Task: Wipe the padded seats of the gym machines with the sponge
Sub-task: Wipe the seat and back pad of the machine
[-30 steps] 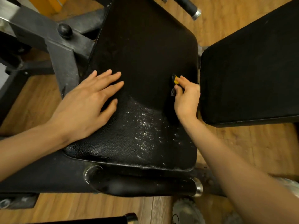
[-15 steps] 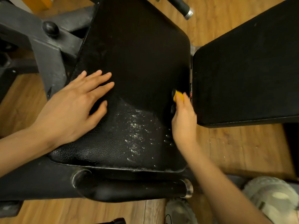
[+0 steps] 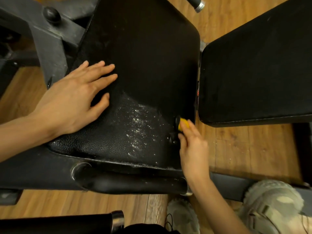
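Sponge: yellow sponge point(image 3: 183, 124) at the right edge of the seat pad point(image 3: 143, 53), near end.
Grip: your right hand point(image 3: 194, 149) pinches it; left hand point(image 3: 76, 100) lies flat on the pad, fingers straight.
Heading: unwiped pad lies left and far of the sponge; wet patch point(image 3: 136, 125) just left.
Room: second pad point(image 3: 256, 65) right, wooden floor point(image 3: 253, 149) between.

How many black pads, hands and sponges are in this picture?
Black pads: 2, the wet seat and the pad beside it
Hands: 2, left hand, right hand
Yellow sponge: 1
Total: 5
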`<state>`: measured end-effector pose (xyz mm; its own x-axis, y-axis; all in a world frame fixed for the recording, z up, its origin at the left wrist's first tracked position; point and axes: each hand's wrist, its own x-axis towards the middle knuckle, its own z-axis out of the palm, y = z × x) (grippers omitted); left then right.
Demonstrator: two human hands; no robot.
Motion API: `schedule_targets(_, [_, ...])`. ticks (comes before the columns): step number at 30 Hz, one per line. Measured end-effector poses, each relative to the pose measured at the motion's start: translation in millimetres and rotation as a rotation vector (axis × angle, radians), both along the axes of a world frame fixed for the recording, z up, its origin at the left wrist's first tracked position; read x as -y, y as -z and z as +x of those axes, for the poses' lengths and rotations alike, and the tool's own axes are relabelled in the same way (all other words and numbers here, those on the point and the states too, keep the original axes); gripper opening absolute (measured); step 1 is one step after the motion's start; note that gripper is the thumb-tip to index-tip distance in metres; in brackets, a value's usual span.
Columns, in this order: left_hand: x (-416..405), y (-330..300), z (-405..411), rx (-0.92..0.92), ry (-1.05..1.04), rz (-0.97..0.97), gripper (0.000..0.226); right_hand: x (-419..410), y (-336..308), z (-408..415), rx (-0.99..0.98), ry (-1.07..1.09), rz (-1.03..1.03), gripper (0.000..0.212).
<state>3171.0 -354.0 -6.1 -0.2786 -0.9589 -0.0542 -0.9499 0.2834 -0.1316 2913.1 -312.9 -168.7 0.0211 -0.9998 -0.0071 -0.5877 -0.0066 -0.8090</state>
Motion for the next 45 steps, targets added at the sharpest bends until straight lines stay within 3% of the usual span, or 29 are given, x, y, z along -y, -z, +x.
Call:
schedule_targets(2, [-0.6, -0.1, 0.8, 0.002, -0.001, -0.010, 0.064, -11.1, -0.7, -4.3, 0.084, -0.033, -0.014, 0.044])
schedule_targets(4, [0.0, -0.3, -0.1, -0.003, 0.000, -0.009, 0.064, 19.4, 1.3, -0.6, 0.041, -0.056, -0.059, 0.043])
schedule_targets(8, [-1.0, -2.8, -3.0, 0.005, -0.011, 0.001, 0.063, 80.8, -5.3, 19.9, 0.134, 0.075, 0.000, 0.041])
schedule_targets(13, [-2.1, -4.1, -4.9, 0.022, -0.010, -0.001, 0.062, -1.6, -9.6, 9.3, 0.270, -0.125, 0.011, 0.047])
schedule_targets(15, [-1.6, -3.8, -4.5, 0.023, -0.006, -0.002, 0.062, 4.3, -1.4, 4.8, 0.286, -0.155, -0.029, 0.048])
schedule_targets(22, [-1.4, -4.4, -6.0, 0.017, -0.015, 0.011, 0.062, 73.0, -13.6, 28.9, 0.316, 0.100, 0.070, 0.039])
schedule_targets(26, [-2.0, -4.4, -4.7, 0.023, -0.010, 0.005, 0.062, 3.0, -28.9, 39.8, 0.423, -0.129, -0.014, 0.039])
schedule_targets(29, [-1.7, -3.7, -5.0, 0.021, -0.002, 0.006, 0.062, 32.8, -17.7, 34.6, 0.379, -0.208, -0.096, 0.042])
schedule_targets(32, [-1.2, -4.9, -6.5, 0.013, -0.010, 0.005, 0.061, 89.9, -17.7, 45.5, 0.371, -0.019, -0.057, 0.041])
schedule_targets(34, [-1.7, -4.9, -6.5, 0.008, -0.012, 0.004, 0.061, 84.6, -25.6, 55.1, 0.382, 0.056, -0.009, 0.041])
schedule_targets(38, [-1.7, -4.8, -5.7, 0.027, -0.009, -0.003, 0.061, 10.1, -32.5, 53.1, 0.410, -0.241, -0.137, 0.043])
schedule_targets(40, [-2.2, -4.5, -6.0, 0.034, -0.007, 0.004, 0.061, 25.2, -30.4, 47.9, 0.366, -0.308, -0.186, 0.043])
schedule_targets(45, [-3.1, -6.2, -9.1, 0.031, -0.019, 0.005, 0.060, 89.6, -44.0, 73.7, 0.378, 0.015, -0.058, 0.038])
